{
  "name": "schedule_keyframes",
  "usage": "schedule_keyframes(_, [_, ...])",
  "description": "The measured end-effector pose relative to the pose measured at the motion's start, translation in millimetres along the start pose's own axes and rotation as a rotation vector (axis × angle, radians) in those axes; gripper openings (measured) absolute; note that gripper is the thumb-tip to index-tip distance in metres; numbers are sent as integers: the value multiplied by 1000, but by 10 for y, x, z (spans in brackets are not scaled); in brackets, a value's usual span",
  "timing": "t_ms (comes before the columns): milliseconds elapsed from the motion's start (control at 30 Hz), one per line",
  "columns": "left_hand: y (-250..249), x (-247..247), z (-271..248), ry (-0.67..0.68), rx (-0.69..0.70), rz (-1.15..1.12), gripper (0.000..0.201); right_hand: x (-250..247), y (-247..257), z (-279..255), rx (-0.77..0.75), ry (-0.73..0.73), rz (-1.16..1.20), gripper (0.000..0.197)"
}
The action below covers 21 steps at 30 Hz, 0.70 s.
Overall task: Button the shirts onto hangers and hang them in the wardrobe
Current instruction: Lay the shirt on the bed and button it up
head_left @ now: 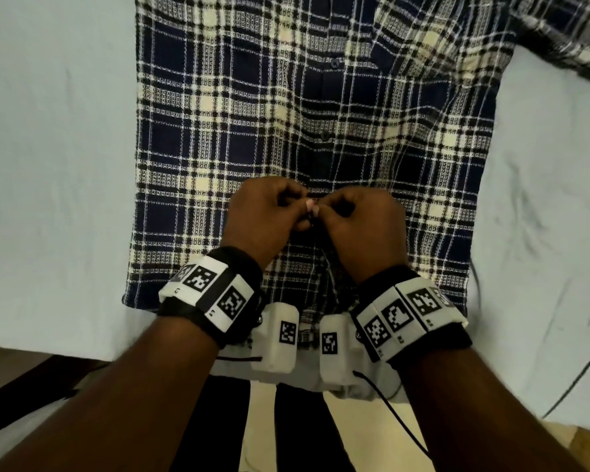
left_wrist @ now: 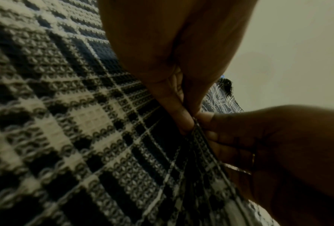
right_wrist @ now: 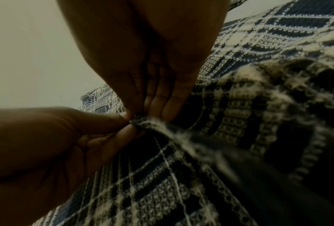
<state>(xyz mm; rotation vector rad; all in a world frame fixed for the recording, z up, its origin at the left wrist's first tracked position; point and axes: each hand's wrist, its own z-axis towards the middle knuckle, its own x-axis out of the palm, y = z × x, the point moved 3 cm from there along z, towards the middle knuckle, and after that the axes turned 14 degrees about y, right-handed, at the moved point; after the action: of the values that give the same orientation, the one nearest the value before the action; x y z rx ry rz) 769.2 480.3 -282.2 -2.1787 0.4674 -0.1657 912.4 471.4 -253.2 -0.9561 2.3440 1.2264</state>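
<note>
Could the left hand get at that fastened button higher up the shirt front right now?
Probably yes. The left hand pinches the plaid shirt placket beside the right hand; once it lets go, only flat fabric lies between it and the button.

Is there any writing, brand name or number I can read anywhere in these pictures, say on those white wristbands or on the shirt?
No readable words, brands or numbers.
Left wristband: black-and-white square code patterns, not letters; tiny marks beneath, too small to read.
Right wristband: the same kind of code squares; tiny marks too small to read.
Two white boxes between the wrists: one code square each, no text.
Checked shirt: no label or print visible.
</note>
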Motion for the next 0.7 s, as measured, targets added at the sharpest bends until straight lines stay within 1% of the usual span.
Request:
schedule_keyframes(67, [-3,11,11,16,17,47,6,0,-3,50,67,16,-1,11])
schedule_keyframes(133, [-2,12,24,16,34,77,10,19,10,95,107,70,-32,14])
schedule_keyframes(200, [11,18,44,24,51,105,15,48,36,113,112,138,-104,15])
schedule_keyframes(267, [26,30,48,63,78,145,19,76,44,110,110,193,-130,13])
schedule_keyframes(367, [12,24,15,107,113,202,21,93,-3,113,117,228,-22,16])
schedule_keyframes(467, [-25,20,-37,39,121,270,18,83,-49,114,154,249,184,21])
schedule_keyframes(500, [-29,39,-79,1,99,256,18,71,-46,105,149,240,215,20])
schedule_keyframes(567, [-15,122,-211,-44,25,151,22,39,-51,81,106,204,181,18])
schedule_keyframes(633, [34,272,-430,-23,-46,94,28,-5,-37,-21,58,155,98,17])
schedule_keyframes(700, [131,467,-690,38,-91,84,29,-30,-37,-197,36,130,25,22])
